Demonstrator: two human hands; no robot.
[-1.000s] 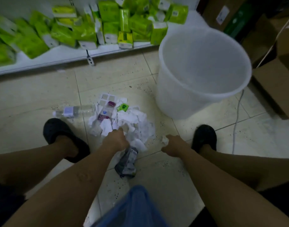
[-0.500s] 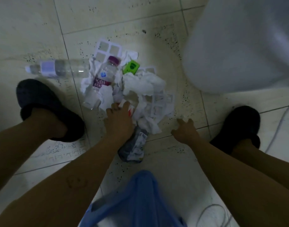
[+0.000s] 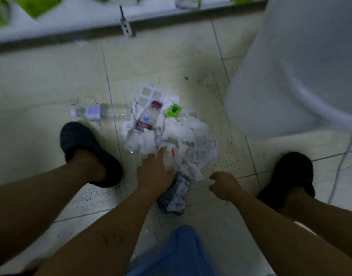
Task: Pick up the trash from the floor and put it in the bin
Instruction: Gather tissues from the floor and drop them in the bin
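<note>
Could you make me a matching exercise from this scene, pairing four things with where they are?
Things:
1. clear bottle with pale label
2. purple-capped bottle
3. green packet
4. grey crumpled wrapper

Places:
A. between the two hands
B. on the white tissue pile
C. alone on the tile, left of the pile
D. at the pile's far edge, right of the purple cap

Pairs: 1-C, 2-B, 3-D, 4-A
</note>
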